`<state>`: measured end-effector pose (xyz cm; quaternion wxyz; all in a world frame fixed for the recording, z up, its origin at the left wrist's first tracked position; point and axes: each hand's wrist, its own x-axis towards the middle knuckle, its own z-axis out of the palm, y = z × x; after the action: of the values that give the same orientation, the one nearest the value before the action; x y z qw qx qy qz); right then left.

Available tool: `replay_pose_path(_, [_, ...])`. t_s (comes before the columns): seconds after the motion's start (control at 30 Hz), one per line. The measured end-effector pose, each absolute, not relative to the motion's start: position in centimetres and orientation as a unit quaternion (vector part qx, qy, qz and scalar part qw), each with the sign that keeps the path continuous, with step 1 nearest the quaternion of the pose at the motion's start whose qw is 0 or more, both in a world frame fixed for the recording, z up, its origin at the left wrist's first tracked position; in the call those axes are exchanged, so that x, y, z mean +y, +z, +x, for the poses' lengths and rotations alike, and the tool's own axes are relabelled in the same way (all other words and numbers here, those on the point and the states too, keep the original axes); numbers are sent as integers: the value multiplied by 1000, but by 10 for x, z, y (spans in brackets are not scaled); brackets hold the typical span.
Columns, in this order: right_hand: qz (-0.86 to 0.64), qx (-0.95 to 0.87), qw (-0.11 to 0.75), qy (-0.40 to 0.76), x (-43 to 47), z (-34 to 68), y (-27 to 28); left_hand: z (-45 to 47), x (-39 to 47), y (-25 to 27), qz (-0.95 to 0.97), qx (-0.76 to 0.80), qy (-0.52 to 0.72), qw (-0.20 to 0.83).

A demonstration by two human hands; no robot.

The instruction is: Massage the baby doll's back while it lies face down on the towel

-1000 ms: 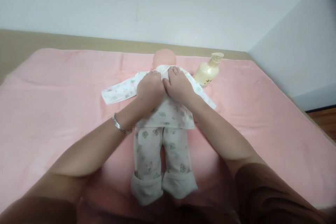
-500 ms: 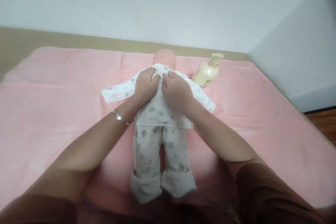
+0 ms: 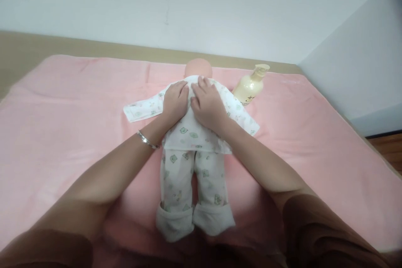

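Observation:
A baby doll (image 3: pixel 198 67) lies on a pink blanket, its head away from me. It wears a white printed top (image 3: pixel 188 134) with the sleeves spread to both sides, and matching trousers (image 3: pixel 177 180) with turned-up cuffs. My left hand (image 3: pixel 176 101) rests flat on the upper part of the top, fingers stretched toward the doll's head. Beside it my right hand (image 3: pixel 209 102) lies on the top with its fingers spread. Neither hand grips the cloth. The doll's arms and feet are hidden by the clothes.
A cream pump bottle (image 3: pixel 249 87) leans or stands just right of the doll's shoulder. The pink blanket (image 3: pixel 78 134) covers a bed-like surface, with a tan edge (image 3: pixel 94 47) along the white wall (image 3: pixel 220 12). A wooden floor (image 3: pixel 387 148) shows at the right.
My right hand has gone from a bent grasp on the cloth to lying with spread fingers. The top's upper edge, bunched before, now looks smoother. My left hand has hardly moved.

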<state>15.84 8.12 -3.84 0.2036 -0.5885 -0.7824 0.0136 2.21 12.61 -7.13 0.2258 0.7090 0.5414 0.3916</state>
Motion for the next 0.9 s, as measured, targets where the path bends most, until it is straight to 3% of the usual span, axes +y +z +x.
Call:
replay_pose_path(0.23, [-577, -780, 243, 23, 85, 157, -43, 22, 128, -73, 700, 547, 394, 236])
replay_pose_path(0.43, [-568, -794, 183, 113, 74, 161, -27, 23, 130, -76, 700, 540, 404, 236])
replay_pose_path(0.6, [-549, -791, 264, 54, 79, 164, -34, 23, 129, -75, 698, 544, 399, 241])
replay_pose_path(0.7, [-579, -775, 250, 40, 83, 156, -41, 22, 129, -76, 697, 542, 404, 239])
replay_pose_path(0.83, [-537, -812, 208, 92, 50, 155, -6, 20, 128, -75, 701, 539, 398, 245])
replay_pose_path(0.9, [-446, -847, 262, 120, 20, 163, 19, 20, 125, -73, 695, 551, 391, 247])
